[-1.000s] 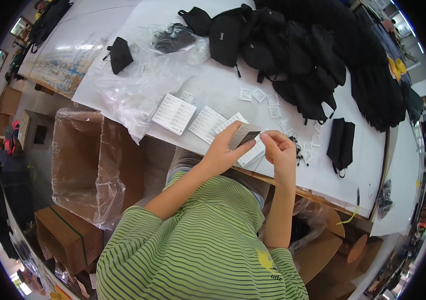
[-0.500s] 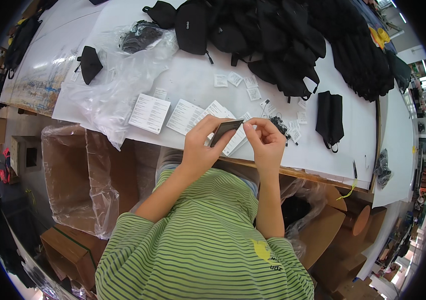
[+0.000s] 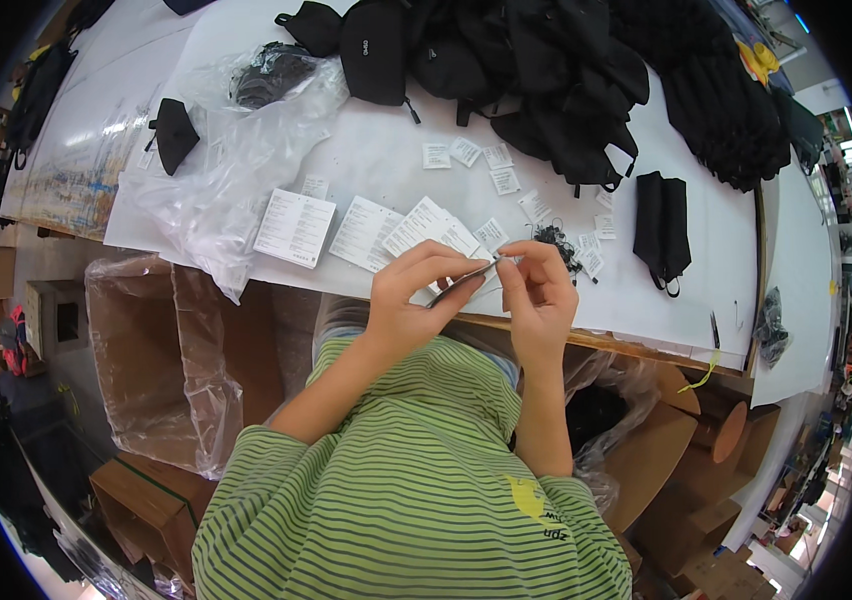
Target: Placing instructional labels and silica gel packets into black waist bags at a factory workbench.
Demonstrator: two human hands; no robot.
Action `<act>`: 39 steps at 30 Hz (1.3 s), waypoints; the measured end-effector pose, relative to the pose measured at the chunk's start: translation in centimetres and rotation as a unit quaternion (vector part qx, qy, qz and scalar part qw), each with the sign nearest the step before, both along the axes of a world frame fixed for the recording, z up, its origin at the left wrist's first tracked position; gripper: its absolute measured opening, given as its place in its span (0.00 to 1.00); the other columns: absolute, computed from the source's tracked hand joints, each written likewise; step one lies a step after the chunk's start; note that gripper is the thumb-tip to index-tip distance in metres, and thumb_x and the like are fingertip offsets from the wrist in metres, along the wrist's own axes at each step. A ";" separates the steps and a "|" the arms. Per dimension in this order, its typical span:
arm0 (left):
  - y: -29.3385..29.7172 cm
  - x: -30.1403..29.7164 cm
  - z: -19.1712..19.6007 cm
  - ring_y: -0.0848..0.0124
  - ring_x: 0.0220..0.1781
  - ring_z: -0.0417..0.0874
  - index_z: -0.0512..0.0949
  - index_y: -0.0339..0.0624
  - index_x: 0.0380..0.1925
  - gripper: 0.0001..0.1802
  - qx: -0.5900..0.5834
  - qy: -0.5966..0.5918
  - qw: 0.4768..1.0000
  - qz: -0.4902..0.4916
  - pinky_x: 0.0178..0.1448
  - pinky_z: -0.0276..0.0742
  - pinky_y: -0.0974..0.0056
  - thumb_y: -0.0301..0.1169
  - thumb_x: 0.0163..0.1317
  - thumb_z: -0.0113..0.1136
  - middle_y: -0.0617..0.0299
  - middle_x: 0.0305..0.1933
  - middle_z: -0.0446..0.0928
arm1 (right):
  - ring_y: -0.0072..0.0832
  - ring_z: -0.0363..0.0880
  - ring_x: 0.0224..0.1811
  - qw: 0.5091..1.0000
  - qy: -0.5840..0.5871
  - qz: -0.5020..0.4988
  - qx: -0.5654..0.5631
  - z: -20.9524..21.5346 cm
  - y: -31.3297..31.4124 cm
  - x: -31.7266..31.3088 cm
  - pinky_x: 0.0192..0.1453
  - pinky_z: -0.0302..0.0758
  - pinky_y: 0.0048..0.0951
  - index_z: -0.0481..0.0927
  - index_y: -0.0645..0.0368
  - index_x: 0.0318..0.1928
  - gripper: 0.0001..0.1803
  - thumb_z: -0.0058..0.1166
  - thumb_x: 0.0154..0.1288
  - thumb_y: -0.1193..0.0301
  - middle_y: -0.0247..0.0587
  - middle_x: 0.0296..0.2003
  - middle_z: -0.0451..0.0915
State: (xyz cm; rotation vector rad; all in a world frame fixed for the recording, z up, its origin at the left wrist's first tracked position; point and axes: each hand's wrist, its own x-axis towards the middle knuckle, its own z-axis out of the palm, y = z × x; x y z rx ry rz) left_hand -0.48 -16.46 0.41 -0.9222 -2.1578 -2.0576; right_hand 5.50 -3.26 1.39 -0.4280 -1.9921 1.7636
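Note:
My left hand [image 3: 408,298] is closed around a thin dark card, a hang tag by its look [image 3: 454,287], gripped by its edges between thumb and fingers. At the tag's upper right corner my right hand [image 3: 538,297] pinches what looks like a thin string; fingertips hide most of it. Both hands are close together over the table's front edge. Just beyond them lie white printed sheets [image 3: 366,232] and a small tangle of black tag strings [image 3: 556,238]. Small white labels [image 3: 503,180] are scattered farther back.
Black fabric bags [image 3: 566,80] are heaped at the back of the white table [image 3: 376,150]. One black pouch [image 3: 662,225] lies at right, another [image 3: 176,135] at left beside crumpled clear plastic [image 3: 216,200]. A plastic-lined carton [image 3: 146,350] stands below left. Snips [image 3: 715,330] lie near the front right edge.
The tag has tipped flatter in my left hand and shows less of its face. My right fingertips have come in to its corner, and the right hand has shifted slightly down.

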 end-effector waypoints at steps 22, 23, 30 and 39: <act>0.1 -1.6 -0.5 0.81 0.30 0.75 0.74 0.38 0.33 0.07 0.087 -0.319 0.924 -0.194 0.36 0.71 0.75 0.30 0.65 0.57 0.67 0.31 0.74 | 0.09 0.60 0.16 0.966 -0.087 0.122 -0.212 -0.1 0.7 2.1 0.20 0.54 0.15 0.75 0.62 0.38 0.05 0.52 0.67 0.73 0.24 0.18 0.71; 0.4 -2.3 -0.4 0.80 0.29 0.74 0.74 0.36 0.33 0.06 0.083 -0.290 0.934 -0.194 0.36 0.71 0.74 0.29 0.65 0.56 0.66 0.31 0.74 | 0.08 0.59 0.16 0.960 -0.115 0.140 -0.213 -0.2 0.8 2.1 0.20 0.53 0.15 0.75 0.62 0.39 0.06 0.51 0.68 0.72 0.24 0.18 0.70; 5.3 -9.1 -1.0 0.80 0.28 0.75 0.75 0.39 0.33 0.10 -0.024 -0.216 0.919 -0.328 0.35 0.72 0.74 0.34 0.62 0.60 0.67 0.27 0.77 | 0.09 0.62 0.17 0.965 -0.094 0.129 -0.209 0.0 1.4 2.6 0.20 0.57 0.14 0.75 0.63 0.38 0.05 0.52 0.67 0.73 0.25 0.19 0.72; 7.1 -26.4 -7.4 0.43 0.66 0.57 0.62 0.54 0.60 0.47 -0.389 0.129 0.858 0.311 0.64 0.58 0.46 0.49 0.39 0.73 0.44 0.70 0.49 | 0.10 0.63 0.17 0.968 -0.091 0.087 -0.217 -0.4 2.2 4.0 0.21 0.61 0.14 0.76 0.62 0.36 0.05 0.54 0.65 0.73 0.28 0.20 0.75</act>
